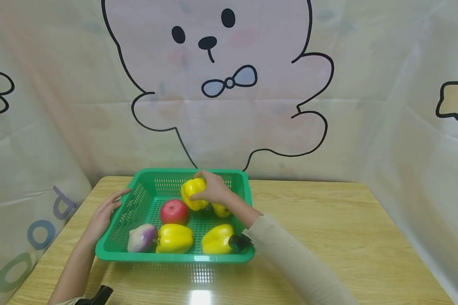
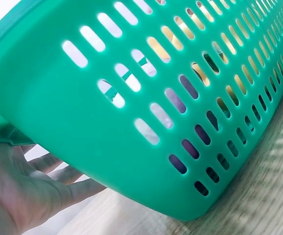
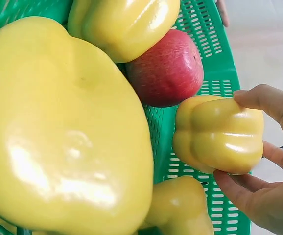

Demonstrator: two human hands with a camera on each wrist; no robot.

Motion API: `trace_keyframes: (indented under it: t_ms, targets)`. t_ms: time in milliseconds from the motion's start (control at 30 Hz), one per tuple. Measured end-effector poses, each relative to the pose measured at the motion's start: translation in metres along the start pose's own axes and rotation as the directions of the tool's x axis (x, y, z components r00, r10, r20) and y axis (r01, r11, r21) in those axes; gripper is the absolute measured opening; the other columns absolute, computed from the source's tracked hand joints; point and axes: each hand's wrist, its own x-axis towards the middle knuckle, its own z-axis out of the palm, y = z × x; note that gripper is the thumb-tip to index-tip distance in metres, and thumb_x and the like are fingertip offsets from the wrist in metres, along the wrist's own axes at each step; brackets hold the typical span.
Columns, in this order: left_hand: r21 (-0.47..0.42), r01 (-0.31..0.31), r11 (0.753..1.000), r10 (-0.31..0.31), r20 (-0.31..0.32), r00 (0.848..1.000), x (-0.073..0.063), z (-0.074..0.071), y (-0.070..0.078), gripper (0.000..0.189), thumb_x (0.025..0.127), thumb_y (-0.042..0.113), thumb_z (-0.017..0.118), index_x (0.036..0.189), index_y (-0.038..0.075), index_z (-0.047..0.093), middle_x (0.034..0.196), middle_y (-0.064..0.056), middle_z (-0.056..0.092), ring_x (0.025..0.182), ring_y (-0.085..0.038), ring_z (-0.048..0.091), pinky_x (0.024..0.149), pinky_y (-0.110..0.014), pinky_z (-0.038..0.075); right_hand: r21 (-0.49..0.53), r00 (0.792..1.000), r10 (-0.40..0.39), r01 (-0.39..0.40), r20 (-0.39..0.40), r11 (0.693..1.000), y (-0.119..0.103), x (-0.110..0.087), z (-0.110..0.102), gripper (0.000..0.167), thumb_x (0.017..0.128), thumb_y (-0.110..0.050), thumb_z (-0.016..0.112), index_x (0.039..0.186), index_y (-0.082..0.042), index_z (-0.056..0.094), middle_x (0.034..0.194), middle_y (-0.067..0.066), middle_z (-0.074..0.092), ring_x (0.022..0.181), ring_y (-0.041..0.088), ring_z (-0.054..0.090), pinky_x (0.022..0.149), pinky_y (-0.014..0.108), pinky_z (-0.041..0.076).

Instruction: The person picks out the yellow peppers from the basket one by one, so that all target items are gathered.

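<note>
On the wooden table [image 1: 347,224], the green basket [image 1: 149,256] sits in front of you. Your left hand [image 1: 104,214] rests at the basket's left rim, fingers extended rather than wrapped. Your right hand [image 1: 215,188] pinches the held pepper [image 1: 189,189], thumb and fingers clamped on it, towards the basket's back. That pepper lies just left of your right palm, the nearer hand; it's too stubby to tell its long axis. Within the basket, count four yellow peppers [image 1: 174,238], including the held one, one red fruit [image 1: 174,212] near its middle, and one purple-and-white vegetable [image 1: 142,238] at its front left.
</note>
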Motion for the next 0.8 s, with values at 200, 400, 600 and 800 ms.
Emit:
trace_keyframes:
  t_ms: [200,400,600,800]
  targets:
    - [-0.009,-0.022,1.0,0.022,0.0,1.0,-0.0002,-0.0014,-0.0009,0.04,0.117,0.024,0.032,0.141,0.042,0.059,0.117,0.019,0.063,0.088,-0.009,0.068,0.071,-0.028,0.06,-0.005,1.0,-0.013,0.013,-0.012,1.0,0.0,0.0,-0.001,0.065,0.088,-0.022,0.086,0.143,-0.005,0.057,0.134,0.017,0.063,0.113,0.029,0.06,0.093,0.04,0.056]
    - [-0.016,-0.026,1.0,0.026,0.005,1.0,-0.0002,-0.0028,-0.0016,0.04,0.117,0.024,0.032,0.141,0.042,0.059,0.118,0.019,0.062,0.088,-0.009,0.069,0.071,-0.028,0.06,0.012,1.0,-0.014,0.014,-0.015,1.0,-0.0007,-0.0004,-0.004,0.066,0.088,-0.023,0.086,0.144,-0.003,0.058,0.135,0.02,0.062,0.115,0.032,0.06,0.093,0.04,0.057]
    - [-0.014,-0.015,1.0,0.015,-0.002,1.0,0.0007,-0.0037,-0.0009,0.04,0.117,0.025,0.032,0.141,0.042,0.059,0.118,0.019,0.062,0.088,-0.009,0.068,0.071,-0.028,0.06,0.028,1.0,-0.025,0.025,-0.014,0.999,-0.0021,-0.0004,-0.0062,0.066,0.088,-0.023,0.087,0.144,-0.004,0.058,0.14,0.021,0.06,0.124,0.035,0.059,0.096,0.042,0.057]
    - [-0.014,-0.009,1.0,0.009,0.017,1.0,0.0019,-0.0024,0.0011,0.039,0.117,0.029,0.033,0.148,0.035,0.056,0.118,0.018,0.063,0.088,-0.01,0.069,0.071,-0.029,0.06,0.059,1.0,-0.013,0.014,-0.017,0.998,-0.0029,-0.0039,-0.0077,0.065,0.087,-0.024,0.087,0.143,-0.007,0.059,0.143,0.018,0.059,0.126,0.035,0.058,0.094,0.041,0.057]
